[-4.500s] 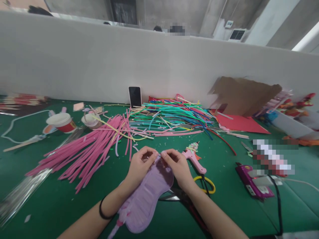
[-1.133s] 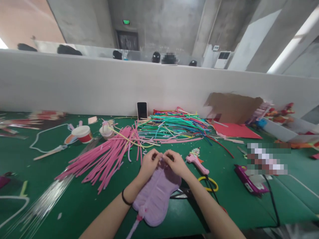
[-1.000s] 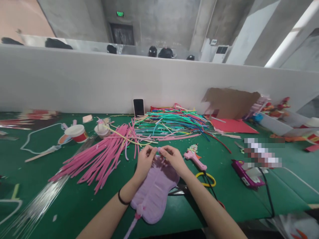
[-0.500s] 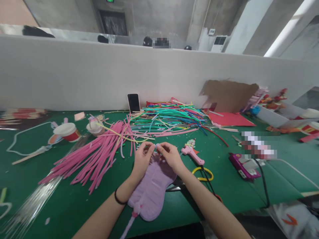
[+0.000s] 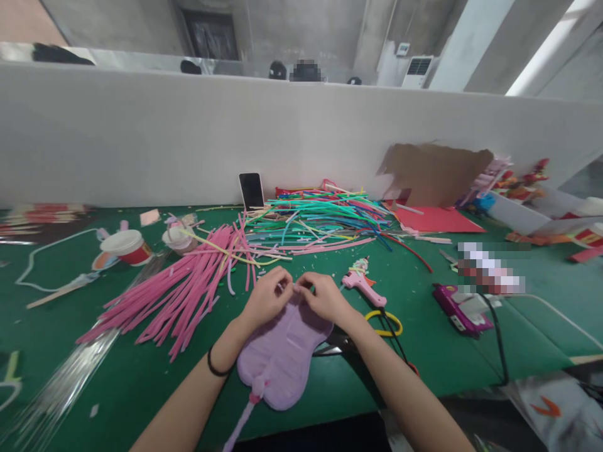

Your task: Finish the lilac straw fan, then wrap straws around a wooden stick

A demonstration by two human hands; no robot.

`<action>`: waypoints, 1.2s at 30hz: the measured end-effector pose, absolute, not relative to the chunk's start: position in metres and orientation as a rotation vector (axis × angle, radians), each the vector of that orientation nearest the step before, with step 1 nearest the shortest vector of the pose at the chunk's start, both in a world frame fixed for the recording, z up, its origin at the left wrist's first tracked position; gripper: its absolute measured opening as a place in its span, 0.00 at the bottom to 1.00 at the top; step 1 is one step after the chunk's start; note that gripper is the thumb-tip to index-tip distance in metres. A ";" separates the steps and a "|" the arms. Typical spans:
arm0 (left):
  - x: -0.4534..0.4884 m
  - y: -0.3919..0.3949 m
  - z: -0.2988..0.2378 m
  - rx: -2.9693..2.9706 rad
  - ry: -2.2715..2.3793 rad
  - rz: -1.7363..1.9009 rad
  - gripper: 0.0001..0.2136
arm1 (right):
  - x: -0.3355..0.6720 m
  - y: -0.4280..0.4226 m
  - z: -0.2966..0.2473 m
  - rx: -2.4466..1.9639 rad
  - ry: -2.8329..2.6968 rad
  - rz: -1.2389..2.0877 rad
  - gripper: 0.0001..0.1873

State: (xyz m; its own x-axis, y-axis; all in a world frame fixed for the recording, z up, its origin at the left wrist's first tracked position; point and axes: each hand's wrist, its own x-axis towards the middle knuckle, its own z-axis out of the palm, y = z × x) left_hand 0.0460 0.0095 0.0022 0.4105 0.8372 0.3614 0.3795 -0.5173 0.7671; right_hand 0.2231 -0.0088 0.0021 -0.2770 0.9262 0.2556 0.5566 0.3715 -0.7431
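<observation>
Two hands: left hand (image 5: 266, 297) and right hand (image 5: 323, 297) pinch pad (image 5: 280, 351) top, table (image 5: 141, 383) front edge.
Hidden: fingertips' contents unclear.
Cup (image 5: 126, 247): lidded.

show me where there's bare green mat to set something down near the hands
Bare mat lies left of the lilac fuzzy piece, below the pink sticks, and between the pink glue gun and purple tool. Crowded: the colored stick pile beyond both hands, and the yellow-handled scissors by the right hand.

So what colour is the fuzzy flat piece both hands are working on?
Pale lilac purple: the fuzzy piece lies on the green table, clearest in the head view.
</observation>
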 end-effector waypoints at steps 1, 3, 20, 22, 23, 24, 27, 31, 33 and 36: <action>0.048 0.009 0.002 1.961 1.039 1.077 0.07 | 0.222 -0.009 0.004 -1.236 -1.831 0.801 0.07; 0.051 0.008 0.003 1.686 1.029 1.213 0.07 | 0.220 -0.009 0.007 -1.167 -1.588 1.017 0.11; 0.052 0.003 0.008 1.581 0.929 1.125 0.10 | 0.210 -0.014 0.003 -1.129 -1.617 0.851 0.11; 0.047 0.005 0.011 1.635 0.885 1.035 0.11 | 0.214 -0.014 0.005 -1.140 -1.739 0.699 0.09; 0.045 0.006 0.012 1.676 0.869 0.985 0.11 | 0.216 -0.014 0.005 -1.142 -1.813 0.624 0.09; 0.043 0.008 0.013 1.729 0.861 0.936 0.11 | 0.218 -0.014 0.005 -1.148 -1.892 0.557 0.08; 0.040 0.011 0.010 1.959 0.907 0.854 0.11 | 0.223 -0.014 0.003 -1.228 -2.118 0.386 0.07; 0.039 0.012 0.004 2.223 0.985 0.799 0.10 | 0.225 -0.015 0.001 -1.379 -2.306 0.185 0.07; 0.039 0.012 0.004 2.266 0.992 0.794 0.10 | 0.224 -0.017 0.001 -1.404 -2.317 0.157 0.07; 0.038 0.011 0.010 2.208 0.987 0.812 0.09 | 0.219 -0.019 0.002 -1.360 -2.150 0.279 0.07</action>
State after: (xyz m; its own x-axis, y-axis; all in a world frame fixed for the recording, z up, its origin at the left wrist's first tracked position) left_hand 0.0378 0.0109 0.0101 0.5407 0.7900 0.2888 0.4361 -0.5569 0.7069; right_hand 0.2186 -0.0188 0.0020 -0.3171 0.8790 0.3560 0.7592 0.4602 -0.4602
